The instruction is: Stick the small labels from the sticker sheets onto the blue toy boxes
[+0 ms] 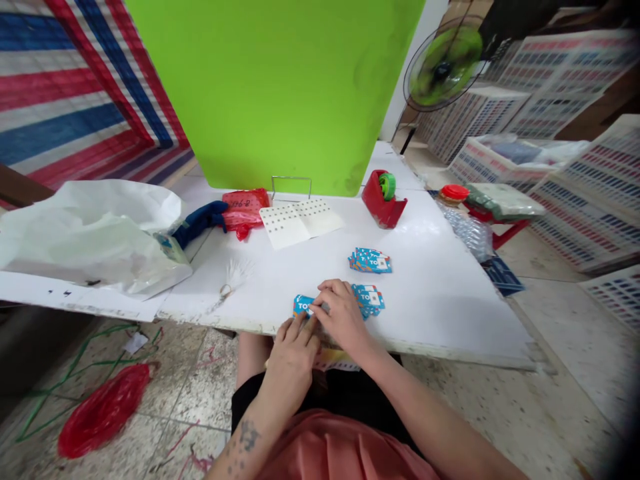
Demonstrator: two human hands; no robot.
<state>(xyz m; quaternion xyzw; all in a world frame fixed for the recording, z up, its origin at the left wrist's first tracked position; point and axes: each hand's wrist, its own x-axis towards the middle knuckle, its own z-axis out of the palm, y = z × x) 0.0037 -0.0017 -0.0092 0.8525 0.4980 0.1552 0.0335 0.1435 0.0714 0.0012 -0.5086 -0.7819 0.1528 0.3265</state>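
Note:
A blue printed card (303, 305) lies at the table's front edge, partly covered by both hands. My left hand (295, 343) rests at its lower edge with the fingers bent; whether they grip anything is hidden. My right hand (337, 310) is over the card's right side, thumb and index finger drawn together on it. Just right of that hand lies a loose pile of similar cards (370, 299). Farther back sits another stack of blue cards (371, 261). A yellowish printed sheet (336, 360) shows below the table edge, near my lap.
On the white table (440, 293) stand a red tape dispenser (384, 203), a dotted white sheet (300, 223), a red packet (245, 208), white ties (239, 272) and a large white bag (95, 233). A green board (285, 93) rises behind.

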